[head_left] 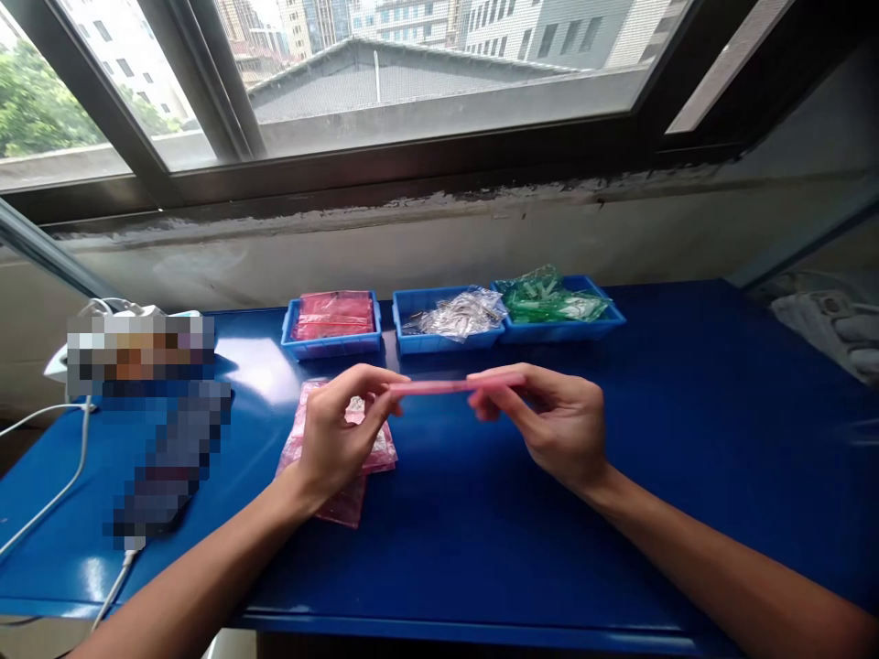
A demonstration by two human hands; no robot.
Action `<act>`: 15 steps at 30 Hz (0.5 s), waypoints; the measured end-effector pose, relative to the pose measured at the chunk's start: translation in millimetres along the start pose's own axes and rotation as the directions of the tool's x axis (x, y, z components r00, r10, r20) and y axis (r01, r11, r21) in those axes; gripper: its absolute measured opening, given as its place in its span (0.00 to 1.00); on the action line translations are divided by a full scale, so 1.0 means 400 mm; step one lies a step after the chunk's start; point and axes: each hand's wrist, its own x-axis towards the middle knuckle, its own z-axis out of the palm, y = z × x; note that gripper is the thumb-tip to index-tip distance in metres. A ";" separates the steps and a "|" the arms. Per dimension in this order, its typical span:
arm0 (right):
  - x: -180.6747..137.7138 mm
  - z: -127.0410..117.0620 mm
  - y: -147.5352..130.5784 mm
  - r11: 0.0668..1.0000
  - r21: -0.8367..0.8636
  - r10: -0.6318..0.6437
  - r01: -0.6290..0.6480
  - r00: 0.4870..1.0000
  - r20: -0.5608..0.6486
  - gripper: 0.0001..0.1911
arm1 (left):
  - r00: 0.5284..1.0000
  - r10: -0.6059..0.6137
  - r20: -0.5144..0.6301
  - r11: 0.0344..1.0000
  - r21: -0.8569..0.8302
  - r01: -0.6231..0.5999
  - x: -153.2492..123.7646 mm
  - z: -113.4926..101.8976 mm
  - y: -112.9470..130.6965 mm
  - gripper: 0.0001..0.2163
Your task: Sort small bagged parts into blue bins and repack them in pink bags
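Observation:
Both hands hold a thin pink plastic bag [446, 385] edge-on above the blue table [481, 549]. My left hand [340, 430] pinches its left end with thumb and fingers. My right hand [549, 421] pinches the right end. Under my left hand lies a small heap of pink bags [379, 450] on the table.
Three blue trays stand in a row at the back: one with pink bags [332, 322], one with clear bags [450, 320], one with green bags [559, 302]. A blurred-out object with a white cable [48, 503] lies at the left. A white device [830, 329] sits at the far right.

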 end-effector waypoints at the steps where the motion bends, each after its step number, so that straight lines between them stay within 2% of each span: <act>1: 0.003 0.001 -0.001 0.999 0.004 0.033 -0.033 0.999 0.016 0.08 | 0.995 -0.101 0.026 0.994 -0.049 0.102 0.003 0.002 0.002 0.09; 4: 0.010 0.003 -0.001 0.992 -0.028 0.127 -0.126 0.990 0.056 0.16 | 0.930 -0.346 0.124 0.918 -0.159 0.362 0.015 0.006 0.003 0.16; 7: 0.014 0.003 0.005 0.979 -0.017 0.202 -0.201 0.976 0.081 0.20 | 0.873 -0.450 0.188 0.856 -0.188 0.482 0.024 0.007 -0.001 0.19; 11: 0.012 0.004 0.014 0.962 0.051 0.263 -0.268 0.961 0.086 0.17 | 0.875 -0.456 0.164 0.856 -0.188 0.482 0.023 0.006 -0.003 0.18; 15: 0.010 0.008 0.016 0.956 0.139 0.251 -0.260 0.965 0.078 0.13 | 0.918 -0.376 0.127 0.894 -0.209 0.395 0.013 0.009 0.000 0.14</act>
